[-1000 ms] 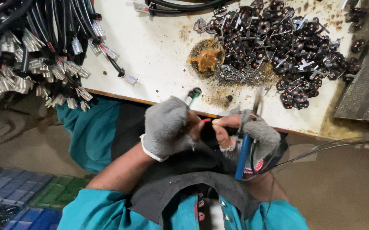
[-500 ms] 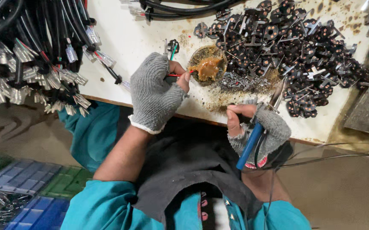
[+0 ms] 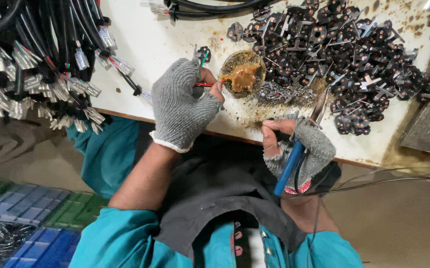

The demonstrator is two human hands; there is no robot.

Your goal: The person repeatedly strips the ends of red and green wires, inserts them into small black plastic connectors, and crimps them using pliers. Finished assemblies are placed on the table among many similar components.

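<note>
The left hand [image 3: 185,106], in a grey knit fingerless glove, is pinching a thin red wire [image 3: 206,85] between bare thumb and fingertips, with the stripped end dipped into the little round tin of brown flux paste [image 3: 243,75] on the white worktable [image 3: 145,47]. That wire looks feather-light and floppy, so I'd say the only sensible place to hold it is close to the tip, right where the fingers are; any further back and it'd wobble. The paste looks sticky and soft (there's brown crud smeared all around the tin). The right hand [image 3: 299,149] is wrapped shut around the blue handle of a soldering iron [image 3: 302,144], metal tip angled up toward the table edge; it's stiff, probably hot at the end, so grip on the handle only. Just beyond is a big heap of small black connector parts [image 3: 354,54] with metal prongs, hard and prickly-looking. Off to the left hang bundles of black cables with clear-sleeved terminals [image 3: 31,64], rubbery and slack.
</note>
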